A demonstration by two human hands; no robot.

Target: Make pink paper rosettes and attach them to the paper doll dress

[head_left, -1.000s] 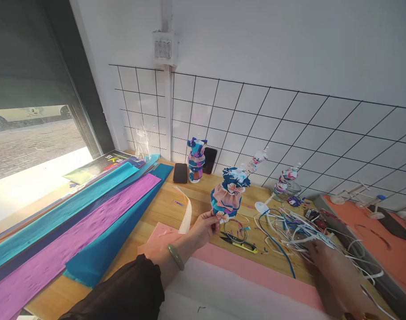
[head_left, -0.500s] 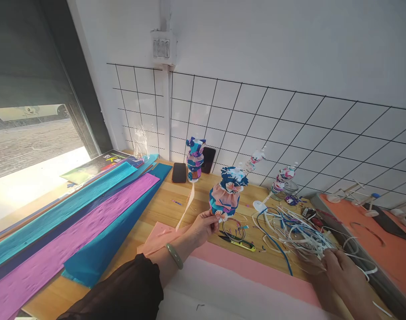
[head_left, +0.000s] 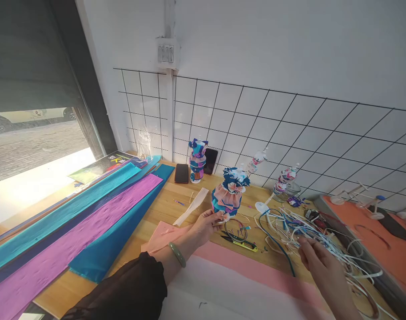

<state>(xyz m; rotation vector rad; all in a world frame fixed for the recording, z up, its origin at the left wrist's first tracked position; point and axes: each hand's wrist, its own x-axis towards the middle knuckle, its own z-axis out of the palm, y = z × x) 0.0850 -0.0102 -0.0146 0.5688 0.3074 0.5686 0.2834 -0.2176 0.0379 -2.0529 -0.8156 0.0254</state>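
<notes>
My left hand (head_left: 204, 227) is closed around the lower end of a small dress form (head_left: 227, 198) dressed in pleated peach and blue crepe paper. A ruffled dark blue collar tops it, and a peach fan-shaped rosette shows by my thumb. My right hand (head_left: 318, 262) has its thumb and fingers pinched together above the near side of a tangle of white and blue strips (head_left: 289, 226). Whatever is between those fingertips is too small to make out. Beneath the dress form lie yellow-handled thread snips (head_left: 244, 244) and a ring of thin cord (head_left: 236, 230).
Long teal, purple and blue crepe paper sheets (head_left: 123, 209) cover the left side. Pink paper (head_left: 229, 262) lies in front. Another dressed form (head_left: 198, 162) stands by two phones (head_left: 181, 174). Two more forms (head_left: 286, 175) lean near the wall grid. An orange tray (head_left: 389, 249) sits right.
My right hand has moved left across the strip pile, toward the dress form. The loose peach strip on the table now lies flatter and wider. My left hand keeps its hold.
</notes>
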